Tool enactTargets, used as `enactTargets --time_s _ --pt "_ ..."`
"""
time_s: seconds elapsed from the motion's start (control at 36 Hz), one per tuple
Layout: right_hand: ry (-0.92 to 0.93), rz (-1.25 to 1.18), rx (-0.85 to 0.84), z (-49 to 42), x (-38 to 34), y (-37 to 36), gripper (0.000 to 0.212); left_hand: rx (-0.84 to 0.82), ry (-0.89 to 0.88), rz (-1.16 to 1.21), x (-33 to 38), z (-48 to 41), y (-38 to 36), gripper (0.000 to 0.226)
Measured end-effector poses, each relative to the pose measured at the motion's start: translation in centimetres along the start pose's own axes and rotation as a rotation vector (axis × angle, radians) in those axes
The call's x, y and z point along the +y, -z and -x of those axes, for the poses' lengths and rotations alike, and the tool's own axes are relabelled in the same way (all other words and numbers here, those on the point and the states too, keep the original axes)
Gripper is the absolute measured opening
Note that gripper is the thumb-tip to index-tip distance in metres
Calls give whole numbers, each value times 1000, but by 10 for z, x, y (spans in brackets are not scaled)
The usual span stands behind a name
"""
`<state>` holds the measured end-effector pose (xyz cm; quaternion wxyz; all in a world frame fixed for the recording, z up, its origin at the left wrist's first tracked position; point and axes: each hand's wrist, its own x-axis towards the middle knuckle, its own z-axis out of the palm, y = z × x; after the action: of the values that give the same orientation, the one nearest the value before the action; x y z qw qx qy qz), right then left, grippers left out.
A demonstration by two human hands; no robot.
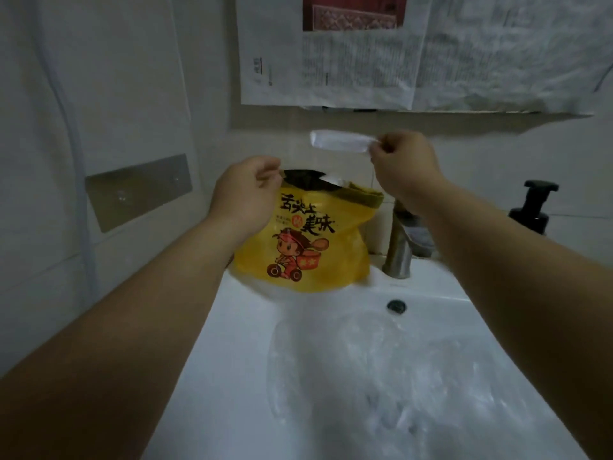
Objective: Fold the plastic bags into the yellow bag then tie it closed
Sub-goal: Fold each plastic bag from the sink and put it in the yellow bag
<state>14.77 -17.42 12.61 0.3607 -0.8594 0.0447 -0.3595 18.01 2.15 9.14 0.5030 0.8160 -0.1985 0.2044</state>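
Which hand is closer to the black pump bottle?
The right. The right hand, pinching a folded white plastic bag, is up and left of the black pump bottle; the left hand is farther left, gripping the yellow printed plastic bag.

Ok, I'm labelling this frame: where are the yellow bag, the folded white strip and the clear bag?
yellow bag point(315, 257): head view, printed front.
folded white strip point(338, 141): head view, strip's middle.
clear bag point(365, 366): head view, crumpled middle.
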Motion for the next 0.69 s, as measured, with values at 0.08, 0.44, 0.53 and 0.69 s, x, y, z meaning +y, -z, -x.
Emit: enactTargets --time_s 0.08,0.44,0.53,0.69 --pt "23 113 -61 -21 0 -11 27 18 7 -3 -5 -11 -2 29" --pt "73 540 -619 -42 -14 -63 42 -108 60 -96 -27 -28 -1 37" --pt "91 545 -610 -46 -13 -67 40 -151 30 -190 -32 -29 -5 37" --pt "185 710 -589 -47 -14 -64 29 -74 7 -165 -35 -40 -9 15"
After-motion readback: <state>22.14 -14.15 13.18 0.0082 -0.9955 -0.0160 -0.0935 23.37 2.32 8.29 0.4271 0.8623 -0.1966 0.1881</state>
